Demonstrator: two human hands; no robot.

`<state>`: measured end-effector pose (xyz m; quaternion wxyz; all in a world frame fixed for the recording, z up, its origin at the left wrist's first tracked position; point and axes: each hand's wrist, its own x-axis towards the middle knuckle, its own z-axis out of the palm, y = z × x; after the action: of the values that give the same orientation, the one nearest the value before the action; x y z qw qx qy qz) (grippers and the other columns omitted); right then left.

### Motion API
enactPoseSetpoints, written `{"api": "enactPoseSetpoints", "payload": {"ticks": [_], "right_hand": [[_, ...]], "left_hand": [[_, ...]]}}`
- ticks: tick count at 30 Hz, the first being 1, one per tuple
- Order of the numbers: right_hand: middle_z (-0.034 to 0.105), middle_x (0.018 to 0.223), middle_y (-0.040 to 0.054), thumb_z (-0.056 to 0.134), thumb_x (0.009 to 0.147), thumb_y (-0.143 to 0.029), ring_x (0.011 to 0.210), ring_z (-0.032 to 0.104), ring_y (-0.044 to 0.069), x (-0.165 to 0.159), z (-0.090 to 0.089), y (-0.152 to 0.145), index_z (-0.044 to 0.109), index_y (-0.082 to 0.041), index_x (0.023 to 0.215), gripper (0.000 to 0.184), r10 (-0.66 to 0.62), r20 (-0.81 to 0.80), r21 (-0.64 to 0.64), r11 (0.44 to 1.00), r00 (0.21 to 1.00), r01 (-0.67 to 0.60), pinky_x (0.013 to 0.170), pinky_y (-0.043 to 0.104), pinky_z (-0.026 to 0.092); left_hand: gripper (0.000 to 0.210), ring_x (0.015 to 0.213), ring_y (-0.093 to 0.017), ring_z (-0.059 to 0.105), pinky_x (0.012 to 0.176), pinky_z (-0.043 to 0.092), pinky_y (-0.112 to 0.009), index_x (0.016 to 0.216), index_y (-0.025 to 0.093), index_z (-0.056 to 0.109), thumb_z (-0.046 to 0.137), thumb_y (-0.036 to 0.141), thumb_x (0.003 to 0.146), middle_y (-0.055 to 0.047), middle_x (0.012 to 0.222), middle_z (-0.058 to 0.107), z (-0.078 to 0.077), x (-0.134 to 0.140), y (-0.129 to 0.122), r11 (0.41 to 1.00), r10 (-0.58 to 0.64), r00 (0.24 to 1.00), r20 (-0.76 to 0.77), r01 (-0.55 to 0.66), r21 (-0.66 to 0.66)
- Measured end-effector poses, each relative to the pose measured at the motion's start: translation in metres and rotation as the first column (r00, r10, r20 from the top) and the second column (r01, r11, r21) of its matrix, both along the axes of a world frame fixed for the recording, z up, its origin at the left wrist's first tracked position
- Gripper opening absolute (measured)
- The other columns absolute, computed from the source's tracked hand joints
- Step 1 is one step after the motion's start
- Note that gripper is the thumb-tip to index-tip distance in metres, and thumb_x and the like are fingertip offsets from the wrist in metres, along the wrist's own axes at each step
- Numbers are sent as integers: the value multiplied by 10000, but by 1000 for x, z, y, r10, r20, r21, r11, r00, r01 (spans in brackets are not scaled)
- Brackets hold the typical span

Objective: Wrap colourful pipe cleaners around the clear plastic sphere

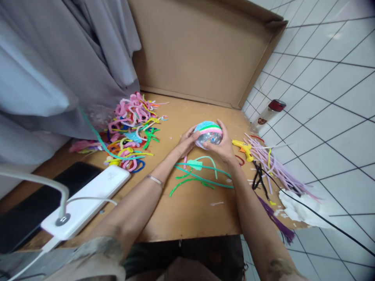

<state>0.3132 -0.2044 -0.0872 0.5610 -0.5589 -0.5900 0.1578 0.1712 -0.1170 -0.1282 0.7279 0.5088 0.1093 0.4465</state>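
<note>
Between my two hands is a clear round ball [213, 139], its top wrapped in blue, green and pink pipe cleaner bands. My left hand [188, 141] grips its left side, thumb on the front. On the right side, my right hand [223, 145] curls round it with the thumb low in front. Small colored bits show through the clear part. Below the hands lie loose green pipe cleaners [187, 180] and a mint-green bundle [194, 165]. A yellow glue gun [243, 149] rests just right of my right hand.
A tangled heap of pipe cleaners [136, 111] covers the left side. Nearer are a white power bank [96, 197] with cables and a black flat object [73, 175]. Lilac pipe cleaners [271, 168], white tissue [301, 207] and a bottle [268, 115] stand or lie right. Cardboard [199, 47] rises behind.
</note>
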Motion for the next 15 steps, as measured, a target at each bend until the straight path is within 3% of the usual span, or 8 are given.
{"api": "enactPoseSetpoints", "payload": {"ticks": [2, 3, 5, 6, 8, 10, 12, 15], "right_hand": [[474, 1480, 121, 853, 557, -550, 1305, 513, 323, 8, -2, 2, 409, -260, 1456, 1044, -100, -63, 18, 995, 993, 101, 1139, 523, 398], [478, 1472, 129, 844, 562, -542, 1282, 527, 321, 12, -3, 3, 405, -244, 1451, 1036, -155, -104, 22, 987, 982, 159, 1129, 521, 409], [477, 1460, 141, 834, 551, -526, 1263, 533, 322, 20, -4, 6, 392, -221, 1444, 1042, -248, -166, 16, 967, 954, 254, 1118, 518, 417], [471, 1459, 145, 836, 541, -513, 1268, 526, 325, 22, -5, 7, 386, -214, 1441, 1050, -274, -183, 7, 960, 944, 280, 1121, 516, 414], [453, 1466, 145, 845, 524, -482, 1291, 504, 325, 22, -7, 8, 377, -216, 1435, 1058, -283, -196, -14, 958, 939, 286, 1140, 509, 394], [439, 1477, 140, 853, 522, -457, 1305, 493, 321, 16, -9, 9, 375, -229, 1427, 1048, -256, -198, -33, 967, 946, 254, 1159, 503, 373], [425, 1490, 134, 852, 530, -453, 1315, 484, 315, 10, -12, 10, 374, -244, 1420, 1031, -228, -190, -44, 974, 955, 223, 1171, 501, 357], [417, 1500, 132, 849, 538, -452, 1333, 467, 312, 2, -18, 13, 372, -249, 1416, 1020, -234, -164, -71, 972, 958, 226, 1178, 499, 343]], "left_hand": [[686, 1268, -307, 585, 1090, 450, -472, 1284, 200, 607, 649, 673, 788, -137, 1359, 630, -2, -3, 7, 981, 174, 981, -87, -165, 101], [616, 1288, -293, 565, 1112, 427, -470, 1253, 206, 628, 567, 667, 849, -131, 1360, 628, -3, -6, 11, 939, 316, 938, -145, -288, 186], [494, 1350, -281, 501, 1178, 336, -493, 1188, 214, 666, 434, 578, 946, -124, 1371, 616, -4, -13, 18, 788, 582, 770, -261, -456, 414], [446, 1394, -297, 448, 1203, 277, -524, 1177, 214, 674, 436, 519, 956, -125, 1408, 589, -4, -16, 19, 725, 652, 685, -325, -438, 531], [363, 1470, -344, 325, 1218, 157, -602, 1175, 222, 682, 478, 411, 941, -117, 1486, 524, -5, -20, 19, 661, 706, 553, -442, -292, 691], [328, 1490, -377, 265, 1199, 83, -662, 1174, 240, 685, 495, 329, 921, -105, 1513, 499, -6, -20, 16, 654, 688, 489, -536, -98, 750], [325, 1456, -382, 311, 1173, 85, -694, 1161, 256, 685, 466, 283, 923, -102, 1457, 554, -6, -17, 13, 664, 654, 454, -605, 39, 747], [335, 1343, -362, 432, 1141, 163, -685, 1109, 249, 694, 409, 247, 933, -112, 1312, 654, -6, -14, 12, 673, 633, 427, -646, 110, 731]]}}
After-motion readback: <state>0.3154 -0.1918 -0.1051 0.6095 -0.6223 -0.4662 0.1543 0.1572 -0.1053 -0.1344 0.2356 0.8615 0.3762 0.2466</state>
